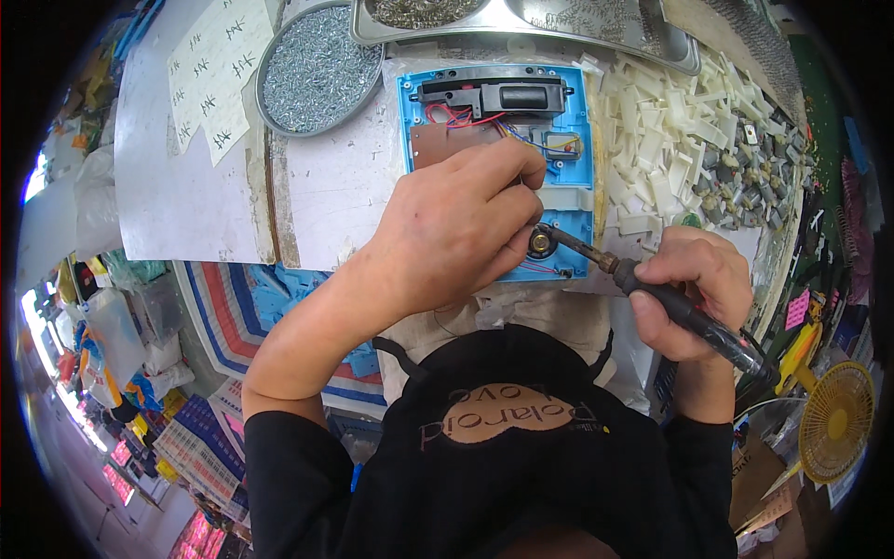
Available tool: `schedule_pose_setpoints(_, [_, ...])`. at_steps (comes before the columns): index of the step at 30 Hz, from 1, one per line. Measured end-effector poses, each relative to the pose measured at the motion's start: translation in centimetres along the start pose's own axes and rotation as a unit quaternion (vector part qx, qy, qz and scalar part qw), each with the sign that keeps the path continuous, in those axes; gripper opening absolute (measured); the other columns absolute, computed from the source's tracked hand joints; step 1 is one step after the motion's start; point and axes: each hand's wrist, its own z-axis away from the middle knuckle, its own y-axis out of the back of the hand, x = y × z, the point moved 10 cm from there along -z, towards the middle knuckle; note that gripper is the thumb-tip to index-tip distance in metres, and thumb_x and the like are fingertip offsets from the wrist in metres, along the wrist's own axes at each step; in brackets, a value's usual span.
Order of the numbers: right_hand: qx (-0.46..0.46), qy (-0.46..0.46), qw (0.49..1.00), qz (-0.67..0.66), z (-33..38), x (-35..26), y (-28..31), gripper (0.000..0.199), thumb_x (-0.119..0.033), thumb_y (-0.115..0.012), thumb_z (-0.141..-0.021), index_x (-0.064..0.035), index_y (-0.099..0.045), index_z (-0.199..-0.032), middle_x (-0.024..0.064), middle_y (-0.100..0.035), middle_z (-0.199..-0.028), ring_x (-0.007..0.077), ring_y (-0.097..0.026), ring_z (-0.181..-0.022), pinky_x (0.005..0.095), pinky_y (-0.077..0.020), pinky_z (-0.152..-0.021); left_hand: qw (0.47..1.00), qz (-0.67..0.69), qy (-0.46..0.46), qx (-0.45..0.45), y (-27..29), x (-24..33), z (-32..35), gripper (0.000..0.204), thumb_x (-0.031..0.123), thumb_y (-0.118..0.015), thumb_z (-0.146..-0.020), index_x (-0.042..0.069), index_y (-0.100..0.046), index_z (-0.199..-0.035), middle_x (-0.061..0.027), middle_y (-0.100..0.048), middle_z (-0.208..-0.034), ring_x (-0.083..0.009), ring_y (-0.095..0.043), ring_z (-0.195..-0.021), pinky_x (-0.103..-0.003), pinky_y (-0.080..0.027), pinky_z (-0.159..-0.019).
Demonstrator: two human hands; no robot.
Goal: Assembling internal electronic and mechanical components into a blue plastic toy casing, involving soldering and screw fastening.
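A light-blue plastic casing (579, 168) lies open on the table in front of me. Inside it are a brown board (438, 143), a long black part (517, 98), thin red, blue and yellow wires, and a small round part (540, 244) near the lower edge. My left hand (461, 219) is over the casing with its fingers pinched together; whatever they hold is hidden. Gripped in my right hand (700, 279) is a soldering iron (684, 312) with a dark handle. Its tip points left into the casing, at or just beside the round part; contact cannot be made out.
A round tray (264, 102) of small screws stands at the back left, near marked paper (214, 70). Behind the casing is a metal tray (559, 26). White plastic pieces (656, 140) and small grey parts (745, 191) are heaped right. A yellow fan (836, 421) is lower right.
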Motion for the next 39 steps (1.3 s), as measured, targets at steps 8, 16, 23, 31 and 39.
schedule_pose_setpoints(8, [0.066,-0.041,0.997,-0.003,2.3,-0.1,3.7,0.021,-0.007,-0.073,-0.073,-0.0001,-0.062,-0.089,0.0028,-0.050,-0.061,0.0130,-0.043,-0.051,0.0277,-0.0289,-0.049,1.000,0.001,0.002,-0.004,0.2,-0.3,0.3,0.021,0.003,-0.075,-0.068,0.007,-0.064,-0.085,-0.0072,-0.060,-0.099,-0.0254,-0.064,-0.085,-0.035,-0.054,-0.069])
schedule_pose_setpoints(16, [0.452,-0.142,0.881,0.020,17.1,1.1,23.7,0.011,-0.005,-0.065,-0.088,0.0004,-0.058,-0.094,0.0025,-0.056,-0.082,0.0059,-0.043,-0.063,0.0219,-0.0342,-0.060,0.999,-0.034,-0.002,-0.016,-0.1,0.9,-0.3,0.020,0.005,-0.074,-0.071,0.005,-0.064,-0.088,-0.0118,-0.061,-0.100,-0.0298,-0.064,-0.087,-0.037,-0.053,-0.070])
schedule_pose_setpoints(23, [0.637,-0.117,0.742,0.173,25.6,-0.9,35.6,0.003,-0.005,-0.065,-0.090,-0.0034,-0.064,-0.088,-0.0017,-0.058,-0.077,0.0043,-0.045,-0.063,0.0209,-0.0343,-0.055,1.000,-0.021,0.010,-0.009,0.1,1.8,-0.8,0.021,0.000,-0.074,-0.069,0.005,-0.067,-0.089,-0.0113,-0.060,-0.098,-0.0275,-0.063,-0.080,-0.036,-0.052,-0.066])
schedule_pose_setpoints(31, [0.569,-0.251,0.769,-0.146,27.0,12.5,35.6,0.045,-0.020,-0.062,-0.100,-0.0031,-0.048,-0.139,0.0169,-0.062,-0.128,0.0189,-0.062,-0.087,0.0289,-0.0518,-0.076,1.000,-0.014,0.003,0.003,1.4,0.5,1.6,0.025,0.006,-0.074,-0.072,0.009,-0.072,-0.097,-0.0108,-0.063,-0.109,-0.0267,-0.063,-0.082,-0.037,-0.053,-0.070])
schedule_pose_setpoints(39, [0.225,-0.202,0.952,0.042,4.5,5.0,5.2,0.012,-0.002,-0.072,-0.086,0.0008,-0.072,-0.098,0.0047,-0.069,-0.088,0.0109,-0.061,-0.074,0.0241,-0.0489,-0.066,0.999,0.021,0.004,0.028,1.3,-0.5,2.4,0.031,-0.003,-0.072,-0.070,0.007,-0.074,-0.099,-0.0108,-0.062,-0.112,-0.0218,-0.061,-0.080,-0.032,-0.052,-0.069])
